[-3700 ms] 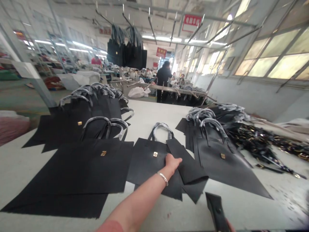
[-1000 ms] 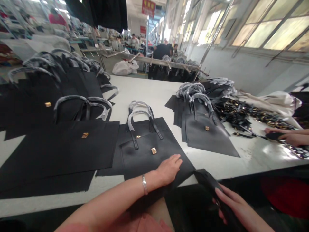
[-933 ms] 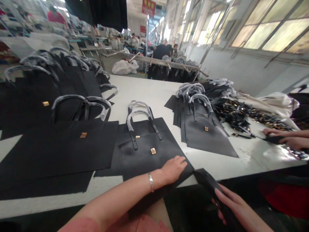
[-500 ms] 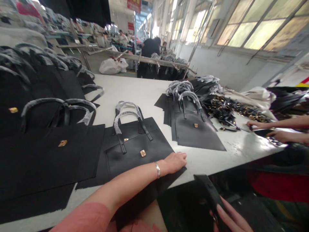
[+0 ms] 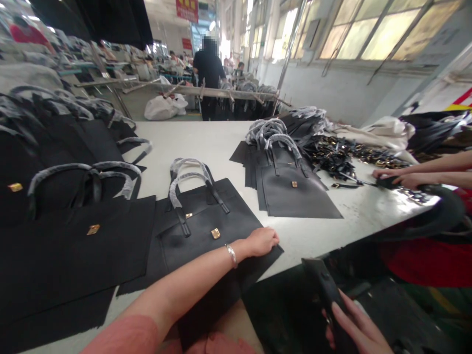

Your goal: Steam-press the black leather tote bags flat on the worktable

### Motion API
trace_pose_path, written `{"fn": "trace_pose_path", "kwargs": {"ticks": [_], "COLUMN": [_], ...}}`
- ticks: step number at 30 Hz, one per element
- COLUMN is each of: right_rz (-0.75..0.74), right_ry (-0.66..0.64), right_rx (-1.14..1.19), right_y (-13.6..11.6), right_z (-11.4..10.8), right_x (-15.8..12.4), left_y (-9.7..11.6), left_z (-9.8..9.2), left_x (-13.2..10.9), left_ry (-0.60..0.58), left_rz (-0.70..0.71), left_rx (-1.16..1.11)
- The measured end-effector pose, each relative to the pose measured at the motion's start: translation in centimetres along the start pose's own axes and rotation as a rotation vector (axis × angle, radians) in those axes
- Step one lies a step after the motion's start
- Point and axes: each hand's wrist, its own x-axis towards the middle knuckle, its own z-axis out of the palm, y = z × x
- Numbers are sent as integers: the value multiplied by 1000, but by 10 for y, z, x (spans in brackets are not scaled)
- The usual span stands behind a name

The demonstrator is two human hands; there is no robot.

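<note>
A black handbag panel (image 5: 195, 246) with a gold lock plate (image 5: 216, 233) and wrapped handles (image 5: 189, 179) lies on the table before me, on top of another such panel. My left hand (image 5: 263, 241), with a silver bracelet at the wrist, rests at its right edge, fingers curled on that edge. Below the table edge, at the lower right, my right hand (image 5: 350, 317) grips a long black strip-like piece (image 5: 326, 285) that stands tilted. Its exact kind is unclear, and part of this hand is cut off by the frame.
More handbag panels lie at left (image 5: 73, 255) and in a stack (image 5: 300, 196) at right. Beyond that stack is a heap of black straps with gold buckles (image 5: 332, 155). A co-worker's hands (image 5: 405, 179) work at the table's right side. A person (image 5: 209, 73) stands behind a rail.
The view has shifted slightly. My left hand stays at the panel's edge, and my right hand still grips the black piece. The co-worker's hands have shifted; the person behind the rail is more upright.
</note>
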Motion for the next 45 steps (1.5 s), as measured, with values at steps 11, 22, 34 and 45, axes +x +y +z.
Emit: {"fn": "trace_pose_path", "kwargs": {"ticks": [11, 22, 34, 45], "right_rz": [-19, -34, -23, -60], "right_ry": [-38, -13, -51, -47], "right_rx": [-21, -30, -29, 3], "right_y": [1, -2, 1, 1], "right_z": [4, 6, 8, 10], "right_x": [-1, -3, -2, 2], "left_y": [15, 11, 14, 21], "left_z": [18, 16, 18, 22], "left_x": [-4, -9, -20, 3], "left_ry": [127, 120, 146, 69], "left_rz": [15, -22, 290, 422], "left_rx": [36, -68, 152, 315]}}
